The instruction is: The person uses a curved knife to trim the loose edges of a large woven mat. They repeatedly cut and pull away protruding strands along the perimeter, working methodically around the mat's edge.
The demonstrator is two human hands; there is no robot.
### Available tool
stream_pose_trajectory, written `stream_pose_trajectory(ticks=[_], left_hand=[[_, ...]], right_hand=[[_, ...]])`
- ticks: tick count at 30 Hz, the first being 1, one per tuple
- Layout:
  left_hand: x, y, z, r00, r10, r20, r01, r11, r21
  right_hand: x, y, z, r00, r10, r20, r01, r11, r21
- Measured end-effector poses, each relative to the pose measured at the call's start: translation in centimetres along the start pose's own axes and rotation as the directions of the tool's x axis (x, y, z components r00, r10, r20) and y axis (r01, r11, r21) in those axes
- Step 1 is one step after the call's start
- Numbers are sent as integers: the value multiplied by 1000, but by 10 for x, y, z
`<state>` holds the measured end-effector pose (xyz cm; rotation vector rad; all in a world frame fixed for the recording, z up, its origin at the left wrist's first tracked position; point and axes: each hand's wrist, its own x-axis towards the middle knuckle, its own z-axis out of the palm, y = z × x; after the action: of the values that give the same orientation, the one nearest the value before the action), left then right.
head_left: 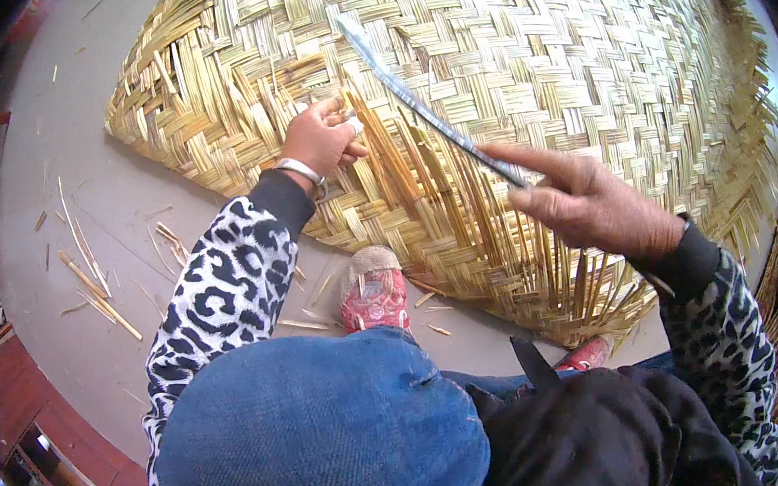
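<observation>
Bamboo mat (520, 42) spreads across the floor (78, 164) before me, mostly woven; loose strips (441, 188) near my feet remain unwoven, I reckon. My left hand (323, 139) pinches 1 strip end, my right hand (593, 203) grips a long flat blade (420, 103), forefinger along it.

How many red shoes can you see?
2. One red shoe sits on the floor at the mat's near edge, below the left hand. The other peeks out under the mat's loose strips, below the right hand, mostly hidden.
</observation>
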<state>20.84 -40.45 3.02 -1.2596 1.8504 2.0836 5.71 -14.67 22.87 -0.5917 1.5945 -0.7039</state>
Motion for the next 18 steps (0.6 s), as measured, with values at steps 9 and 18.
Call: stream_pose_trajectory(ticks=[9,18], left_hand=[[-21,-8,-3,904,-208,374,235,972,-28],[-34,-28,12,947,-104,305,159,974,-162]], right_hand=[[-19,14,49,957,-15,291,0,999,52],[-13,33,73,916,-18,402,-114,946,303]])
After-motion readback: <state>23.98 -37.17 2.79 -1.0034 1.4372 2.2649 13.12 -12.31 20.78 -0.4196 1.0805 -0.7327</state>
